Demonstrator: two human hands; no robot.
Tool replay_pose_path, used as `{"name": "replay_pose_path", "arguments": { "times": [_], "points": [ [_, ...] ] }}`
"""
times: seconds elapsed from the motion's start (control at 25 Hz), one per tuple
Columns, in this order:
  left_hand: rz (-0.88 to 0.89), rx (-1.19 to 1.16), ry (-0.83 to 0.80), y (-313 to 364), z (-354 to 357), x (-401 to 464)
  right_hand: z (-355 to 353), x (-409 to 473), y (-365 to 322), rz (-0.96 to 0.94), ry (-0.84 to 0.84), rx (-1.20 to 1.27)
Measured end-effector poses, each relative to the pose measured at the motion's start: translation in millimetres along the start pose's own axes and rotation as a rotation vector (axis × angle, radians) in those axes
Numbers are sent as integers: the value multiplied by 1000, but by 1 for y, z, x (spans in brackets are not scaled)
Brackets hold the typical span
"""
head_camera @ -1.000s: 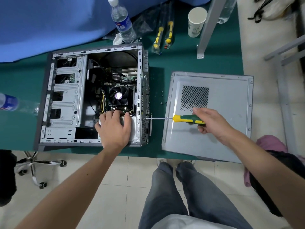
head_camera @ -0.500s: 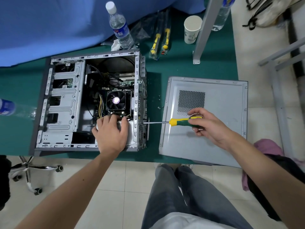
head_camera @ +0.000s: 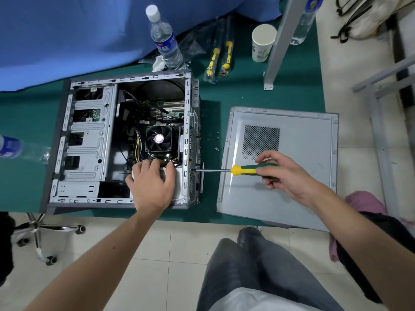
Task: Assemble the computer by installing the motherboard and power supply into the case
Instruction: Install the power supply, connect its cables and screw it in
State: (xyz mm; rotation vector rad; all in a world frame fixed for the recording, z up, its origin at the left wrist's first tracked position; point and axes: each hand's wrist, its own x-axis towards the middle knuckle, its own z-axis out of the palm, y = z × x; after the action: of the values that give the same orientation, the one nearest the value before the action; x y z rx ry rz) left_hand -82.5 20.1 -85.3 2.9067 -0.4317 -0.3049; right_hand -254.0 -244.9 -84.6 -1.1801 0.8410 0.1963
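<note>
An open grey computer case [head_camera: 87, 140] lies on its side on the green table. Inside it sits the motherboard [head_camera: 170, 114] with a black CPU fan [head_camera: 159, 138]. The grey power supply [head_camera: 178, 181] occupies the case's near right corner. My left hand [head_camera: 151, 184] rests on top of the power supply, fingers spread and slightly bent over it. My right hand [head_camera: 284, 173] grips the green and yellow handle of a screwdriver [head_camera: 238, 170]. Its shaft lies level and its tip touches the case's rear wall at the power supply.
The removed side panel [head_camera: 296, 198] lies flat right of the case, under my right hand. Small screws [head_camera: 217, 143] are scattered between them. A water bottle [head_camera: 165, 39], two bagged screwdrivers [head_camera: 219, 57], a paper cup [head_camera: 262, 42] and a metal post [head_camera: 278, 41] stand behind. A second bottle [head_camera: 11, 147] lies at left.
My fingers have shifted round the screwdriver handle while its tip stays at the case's rear wall. The left hand stays on the power supply. The camera has tilted a little.
</note>
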Motion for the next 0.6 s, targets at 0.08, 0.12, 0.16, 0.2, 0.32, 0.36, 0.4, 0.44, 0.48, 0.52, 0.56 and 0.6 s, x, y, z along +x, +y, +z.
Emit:
{"name": "replay_pose_path", "arguments": {
  "times": [0.08,0.12,0.16,0.2,0.32,0.36,0.4,0.44,0.48,0.52,0.56,0.6],
  "points": [
    [1,-2,3,0,0,1,5,-1,-4,0,47,-124],
    [1,-3,2,0,0,1,7,-1,-5,22,66,-175],
    [2,-4,0,0,0,2,7,1,-5,24,56,-186],
    [2,-6,-2,0,0,2,8,1,-5,30,54,-159],
    [2,-6,3,0,1,3,1,3,-1,16,13,12],
    [2,-6,3,0,1,3,1,2,-1,12,17,11],
    [2,-7,3,-1,1,2,1,2,0,4,39,-27],
    [2,-9,5,-1,2,1,2,2,-1,15,74,-95],
    [1,-12,8,-1,2,1,4,2,-2,20,91,-166],
    [2,-13,10,-2,2,0,6,2,-3,43,102,-208],
    [2,-13,11,-2,2,0,7,2,-3,53,89,-199],
    [2,-13,11,-2,2,0,7,2,-3,59,77,-139]
  ]
}}
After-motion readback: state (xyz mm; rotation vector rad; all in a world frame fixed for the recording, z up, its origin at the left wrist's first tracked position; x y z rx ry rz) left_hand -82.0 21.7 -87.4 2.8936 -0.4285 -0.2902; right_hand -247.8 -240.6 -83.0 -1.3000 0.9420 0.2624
